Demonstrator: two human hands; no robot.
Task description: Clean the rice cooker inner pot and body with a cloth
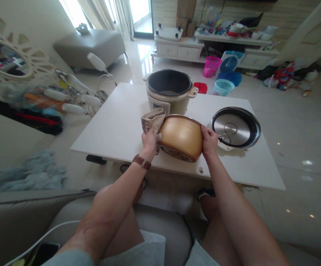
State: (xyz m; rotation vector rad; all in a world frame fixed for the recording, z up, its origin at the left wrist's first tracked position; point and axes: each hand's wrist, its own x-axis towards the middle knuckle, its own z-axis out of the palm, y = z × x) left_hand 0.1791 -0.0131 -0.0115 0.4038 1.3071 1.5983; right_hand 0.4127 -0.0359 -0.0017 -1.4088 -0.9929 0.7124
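Note:
A gold-coloured inner pot (181,136) is tilted between my two hands above the front of the white table (116,122), its base turned partly toward me. My left hand (149,142) is closed on a folded beige cloth (154,119) against the pot's left side. On the right, my right hand (209,140) grips the pot's rim and wall. Just behind the pot stands the cooker body (170,99), its dark round opening facing up. To the right, the cooker lid (234,127) lies with its metal inner side up. The inside of the pot is hidden from me.
A small sticker (201,170) is near the table's front edge. Beyond the table are a pink basket (212,67), a light blue basket (223,87) and a low white cabinet (177,51). A multi-headed white lamp (77,85) stands at the left. My legs are under the table edge.

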